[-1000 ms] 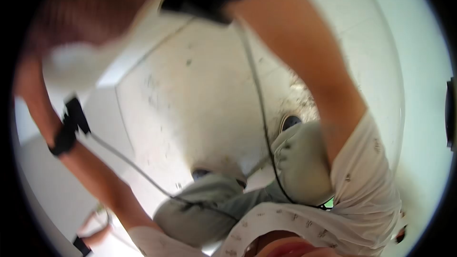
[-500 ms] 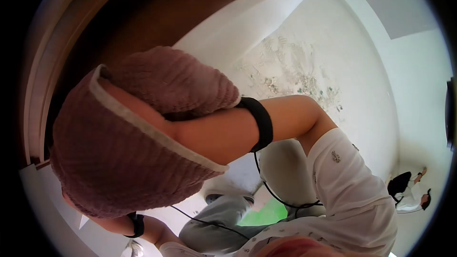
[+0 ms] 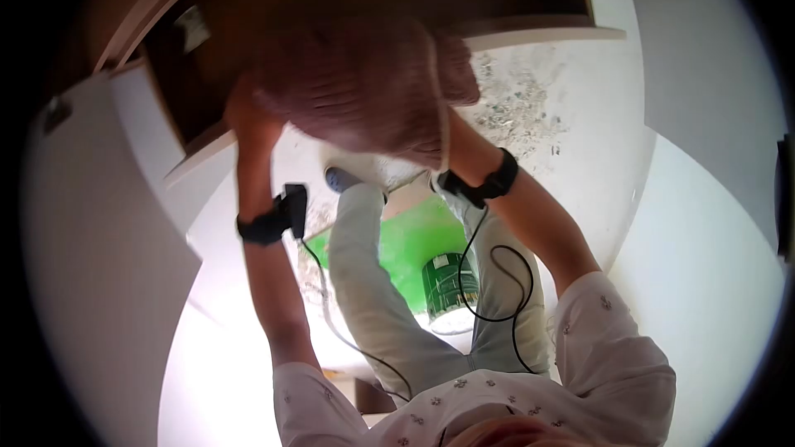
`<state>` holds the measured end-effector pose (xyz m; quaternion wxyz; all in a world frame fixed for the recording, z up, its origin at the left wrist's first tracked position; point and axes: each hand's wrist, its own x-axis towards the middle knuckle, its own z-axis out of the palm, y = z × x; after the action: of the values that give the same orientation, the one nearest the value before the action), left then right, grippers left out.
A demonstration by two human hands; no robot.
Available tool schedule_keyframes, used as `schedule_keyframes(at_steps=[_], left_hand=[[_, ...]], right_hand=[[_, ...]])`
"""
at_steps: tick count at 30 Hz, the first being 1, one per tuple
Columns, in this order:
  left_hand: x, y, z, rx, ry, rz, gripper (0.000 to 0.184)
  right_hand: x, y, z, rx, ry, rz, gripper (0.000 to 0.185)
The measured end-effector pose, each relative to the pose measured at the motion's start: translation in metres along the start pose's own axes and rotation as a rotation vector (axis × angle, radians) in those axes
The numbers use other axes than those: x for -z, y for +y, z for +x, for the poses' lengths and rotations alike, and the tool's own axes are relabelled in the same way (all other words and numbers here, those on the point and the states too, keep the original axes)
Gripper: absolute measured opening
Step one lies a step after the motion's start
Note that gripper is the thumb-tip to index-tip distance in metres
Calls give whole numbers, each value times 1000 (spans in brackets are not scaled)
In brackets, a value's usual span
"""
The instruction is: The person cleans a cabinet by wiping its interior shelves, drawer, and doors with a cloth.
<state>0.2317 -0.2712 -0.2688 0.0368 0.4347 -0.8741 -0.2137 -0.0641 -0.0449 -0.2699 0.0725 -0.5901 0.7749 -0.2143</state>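
A ribbed, reddish-brown cloth [image 3: 356, 91] with a pale edge hangs blurred between my two arms, in front of a dark brown recess. My left hand [image 3: 252, 116] is at its lower left edge, closed on the fabric, with the fingertips hidden. The cloth covers my right hand, and only the forearm comes out from under its right side, so its fingers cannot be seen. Each forearm wears a black strap with a small device, and a cable runs from it toward my body.
Below, between my legs, stands a dark green bucket [image 3: 450, 281] on or beside a bright green patch [image 3: 406, 240]. Debris [image 3: 517, 112] is scattered on the pale floor beyond. A white panel [image 3: 108, 199] rises at left. A pale ledge [image 3: 546, 36] borders the brown recess.
The view has turned, bringing the brown recess to the top and the green bucket into sight. The cloth has shifted up and right, and now covers my right hand. My left hand has come up from the lower left.
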Motion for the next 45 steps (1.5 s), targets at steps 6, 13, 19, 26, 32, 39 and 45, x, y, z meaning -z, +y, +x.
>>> schedule_keyframes(at_steps=[6, 13, 19, 26, 32, 39, 45], left_hand=[[34, 91, -6, 687, 175, -21, 16], [45, 110, -6, 947, 59, -30, 13], [53, 124, -7, 859, 3, 36, 21], [51, 113, -10, 902, -90, 9, 25], [51, 117, -4, 965, -139, 55, 28], [51, 115, -7, 916, -69, 62, 28], [52, 120, 1, 975, -38, 65, 26]], right_hand=[[64, 13, -11, -31, -123, -27, 35], [117, 40, -11, -41, -246, -70, 35], [145, 65, 2, -46, -269, -95, 36], [152, 66, 9, -53, -308, -109, 36], [154, 71, 20, -44, -350, -75, 37], [166, 71, 24, -27, -366, -36, 38], [176, 67, 25, -25, -341, -17, 38]])
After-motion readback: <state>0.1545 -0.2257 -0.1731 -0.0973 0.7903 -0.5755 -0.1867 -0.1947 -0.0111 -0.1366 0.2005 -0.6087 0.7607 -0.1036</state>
